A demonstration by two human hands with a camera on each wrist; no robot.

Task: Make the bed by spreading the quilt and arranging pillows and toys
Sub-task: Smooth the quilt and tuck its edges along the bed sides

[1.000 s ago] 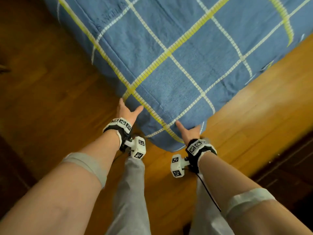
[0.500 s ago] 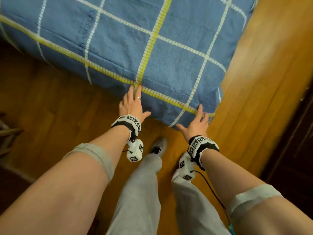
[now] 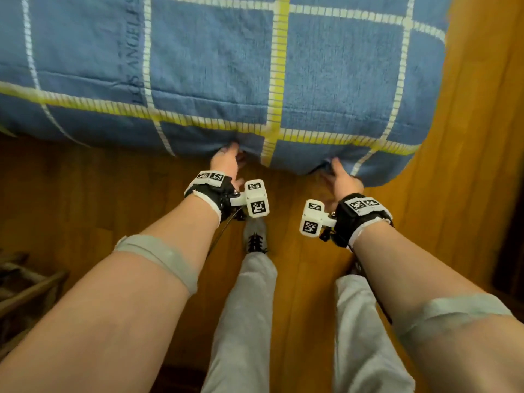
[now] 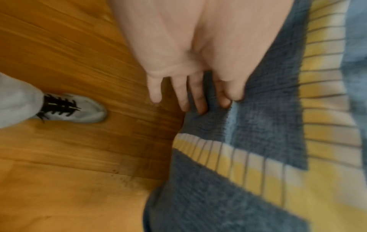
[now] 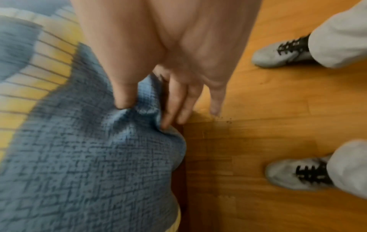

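A blue quilt [image 3: 215, 66] with white and yellow grid stripes covers the bed and hangs over its near edge. My left hand [image 3: 226, 161] pinches the hanging hem of the quilt [image 4: 268, 125] between thumb and fingers. My right hand [image 3: 338, 177] pinches the hem near the bed's right corner, and the quilt [image 5: 89, 149] bunches between its thumb and fingers. No pillows or toys are in view.
Wooden floor [image 3: 85, 194] runs along the bed's near side and right side. My feet in grey shoes [image 3: 255, 236] stand close to the bed. A wooden rack [image 3: 25, 290] sits at the lower left. Dark furniture [image 3: 510, 236] edges the right.
Both hands went from lying flat on the quilt near the corner to pinching its hanging hem. The view swung so the bed edge now runs across the picture.
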